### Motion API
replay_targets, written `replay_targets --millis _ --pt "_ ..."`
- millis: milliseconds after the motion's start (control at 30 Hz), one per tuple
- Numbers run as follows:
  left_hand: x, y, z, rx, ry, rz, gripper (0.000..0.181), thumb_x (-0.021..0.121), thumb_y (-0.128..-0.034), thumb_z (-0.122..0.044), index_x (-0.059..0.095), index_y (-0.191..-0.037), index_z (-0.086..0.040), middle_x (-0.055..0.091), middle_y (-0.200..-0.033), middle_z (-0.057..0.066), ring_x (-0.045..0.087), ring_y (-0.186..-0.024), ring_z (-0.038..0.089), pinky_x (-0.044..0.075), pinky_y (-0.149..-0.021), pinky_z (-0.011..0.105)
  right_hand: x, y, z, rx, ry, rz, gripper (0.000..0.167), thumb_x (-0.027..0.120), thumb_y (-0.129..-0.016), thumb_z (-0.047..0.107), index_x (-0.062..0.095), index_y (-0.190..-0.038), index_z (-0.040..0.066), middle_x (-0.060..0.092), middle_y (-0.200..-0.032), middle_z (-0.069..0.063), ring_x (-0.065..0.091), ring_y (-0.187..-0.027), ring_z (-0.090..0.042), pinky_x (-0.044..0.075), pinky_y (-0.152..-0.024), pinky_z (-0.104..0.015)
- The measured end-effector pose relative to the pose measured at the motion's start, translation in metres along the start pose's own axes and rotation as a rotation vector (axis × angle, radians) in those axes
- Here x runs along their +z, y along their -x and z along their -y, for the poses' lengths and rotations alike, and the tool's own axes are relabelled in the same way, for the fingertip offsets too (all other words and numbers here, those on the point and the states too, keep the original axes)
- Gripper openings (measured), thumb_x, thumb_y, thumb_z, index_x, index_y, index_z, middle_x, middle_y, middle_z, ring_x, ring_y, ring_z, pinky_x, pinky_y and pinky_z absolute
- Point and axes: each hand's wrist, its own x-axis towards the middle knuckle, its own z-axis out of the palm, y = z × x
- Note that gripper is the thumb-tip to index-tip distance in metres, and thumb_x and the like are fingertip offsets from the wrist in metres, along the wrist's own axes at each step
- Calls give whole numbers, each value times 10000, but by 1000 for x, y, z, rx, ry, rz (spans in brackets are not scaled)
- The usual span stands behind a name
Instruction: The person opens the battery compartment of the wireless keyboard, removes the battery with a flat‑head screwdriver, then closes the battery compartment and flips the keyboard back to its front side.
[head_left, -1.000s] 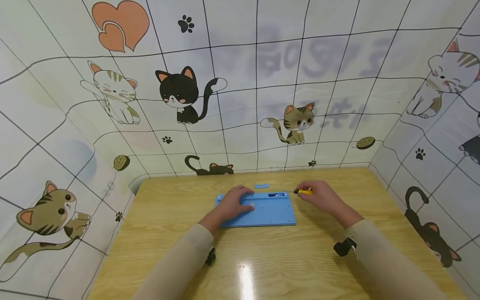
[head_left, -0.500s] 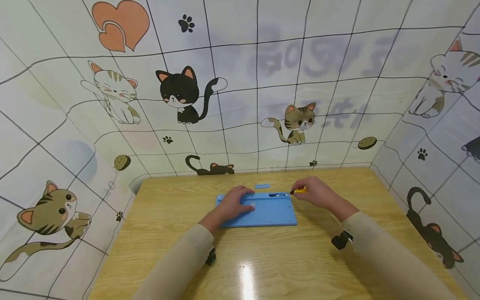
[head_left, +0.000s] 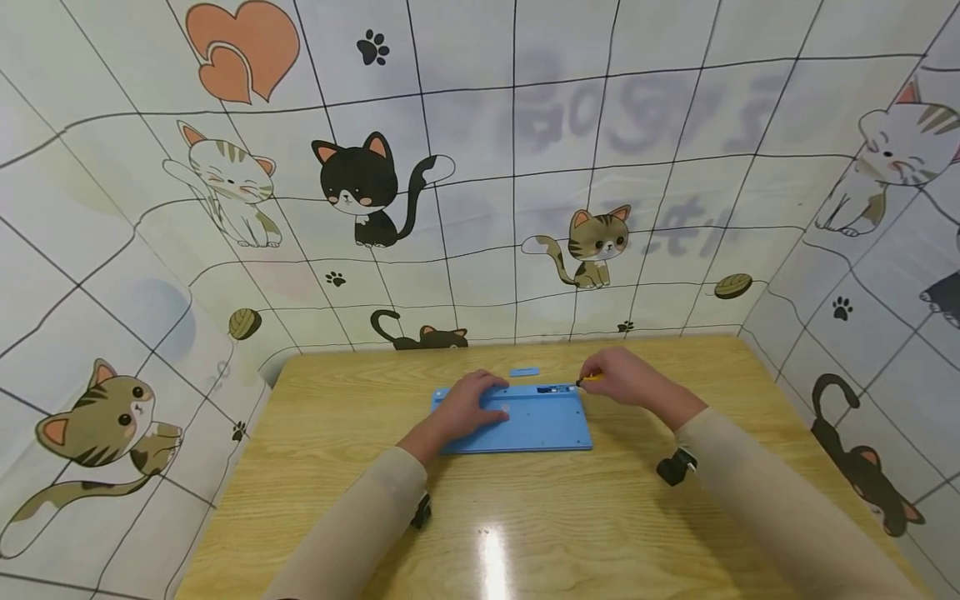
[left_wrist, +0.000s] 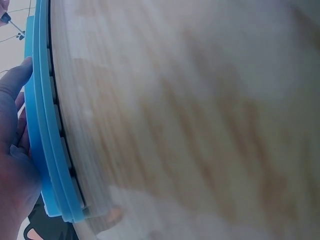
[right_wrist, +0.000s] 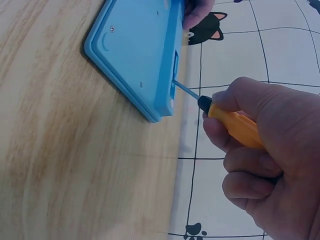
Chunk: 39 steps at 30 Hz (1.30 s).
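A light blue keyboard (head_left: 543, 425) lies face down on the table, its key edges showing beneath in the left wrist view. My left hand (head_left: 467, 407) rests on its left part, thumb and fingers spread. Along the back ridge, toward the right, is an uncovered battery compartment (head_left: 553, 389). My right hand (head_left: 626, 379) grips a small screwdriver (right_wrist: 237, 127) with a yellow-orange handle and black collar. Its thin shaft points into the compartment from the right end; the exact contact of the tip is hard to see. A blue battery cover (head_left: 524, 372) lies just behind the keyboard.
The wooden table (head_left: 337, 533) meets a cat-patterned wall covering (head_left: 480, 250) at the back, with more of it at both sides. A black wrist camera (head_left: 677, 467) hangs under the right sleeve.
My right hand has moved left with the screwdriver, bringing its tip from beside the keyboard's right end to the battery compartment. The left hand and keyboard stay in place.
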Motion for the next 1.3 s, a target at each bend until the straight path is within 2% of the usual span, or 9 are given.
replay_targets --millis 300,467,667,767,833,900,1000,1133,1300 --pt "-1 2 -1 -12 20 2 540 856 -1004 -356 679 -1486 -189 624 -1486 31 551 -1451 281 434 -1229 507 -7 -11 10 -25 26 79 149 732 -1028 102 846 -1049 9 787 -1012 -34 650 -811 -143 608 -806 -453" --pt "-2 2 -4 -16 11 7 541 857 -1004 -355 678 -1489 -197 622 -1496 26 545 -1461 281 428 -1236 500 -11 -16 15 -8 17 114 151 721 -1011 80 852 -1012 7 789 -983 -45 609 -705 -142 600 -774 -427" --pt "-2 1 -5 -8 11 6 540 859 -1004 -344 679 -1489 -192 624 -1498 33 544 -1463 286 425 -1239 500 -14 -18 19 10 41 137 151 731 -1028 96 858 -992 22 788 -950 -38 624 -693 -129 599 -744 -408" --pt "-2 2 -6 0 24 -2 535 862 -1002 -324 682 -1482 -171 627 -1488 48 550 -1455 301 428 -1233 516 -16 -20 26 9 59 139 230 732 -1014 90 819 -803 64 661 -705 48 491 -580 -102 506 -640 -346" --pt "-3 3 -7 5 27 -5 536 866 -999 -315 683 -1479 -162 631 -1480 56 554 -1449 313 431 -1228 528 -17 -23 32 26 75 143 351 730 -997 83 713 -648 123 486 -579 96 358 -533 -92 397 -586 -310" --pt "-3 4 -7 10 24 -7 540 864 -1000 -319 680 -1481 -158 630 -1478 60 556 -1445 319 433 -1224 536 -17 -27 38 49 97 151 470 724 -976 74 545 -555 182 292 -548 115 233 -535 -92 289 -571 -300" --pt "-3 3 -5 16 20 -12 544 866 -998 -323 679 -1483 -161 633 -1471 62 561 -1437 323 440 -1218 539 -18 -34 48 93 147 172 548 727 -965 80 393 -553 217 216 -564 107 174 -552 -97 238 -567 -294" --pt "-2 2 -2 13 22 -13 542 864 -1000 -329 680 -1483 -169 635 -1465 52 563 -1434 307 441 -1218 524 -19 -42 62 140 223 206 506 742 -982 107 411 -607 183 300 -587 72 258 -555 -111 305 -579 -296" --pt "-2 1 0 5 18 0 551 856 -1006 -353 670 -1499 -192 628 -1477 34 553 -1447 287 431 -1230 502 -20 -47 72 188 241 235 371 736 -999 115 500 -715 153 423 -660 35 397 -611 -138 385 -622 -321"
